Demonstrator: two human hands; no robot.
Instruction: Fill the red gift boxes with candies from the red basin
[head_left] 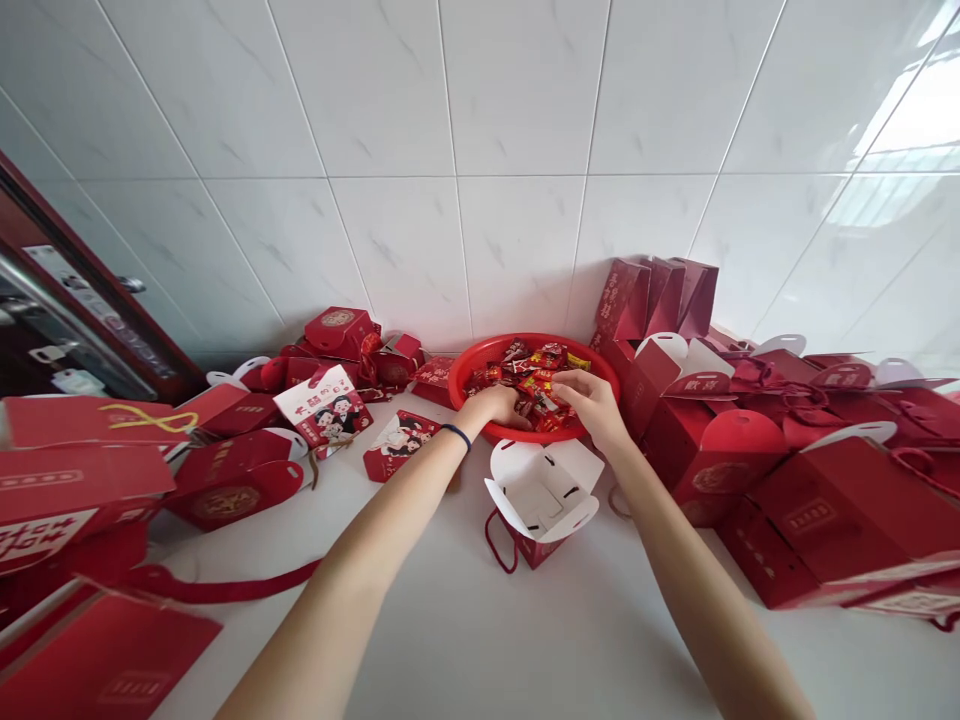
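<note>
A round red plastic basin (pixel 459 385) stands against the wall, filled with wrapped candies (pixel 536 378) in red, gold and yellow. My left hand (pixel 498 404), with a dark band on the wrist, reaches into the candies; its fingertips are hidden among them. Over the basin's right side, my right hand (pixel 589 398) has its fingers and thumb bent together, touching or just above the candies. What lies between its fingertips is too small to tell. In front of the basin, an open red gift box (pixel 544 500) with white inside flaps and a dark red cord handle stands upright.
Red gift boxes (pixel 232 480) crowd the left side, with a red ribbon (pixel 240 588) lying near them. More red boxes (pixel 840 510) are piled on the right. A small printed box (pixel 401 443) sits left of my left wrist. A white tiled wall (pixel 517 220) rises behind.
</note>
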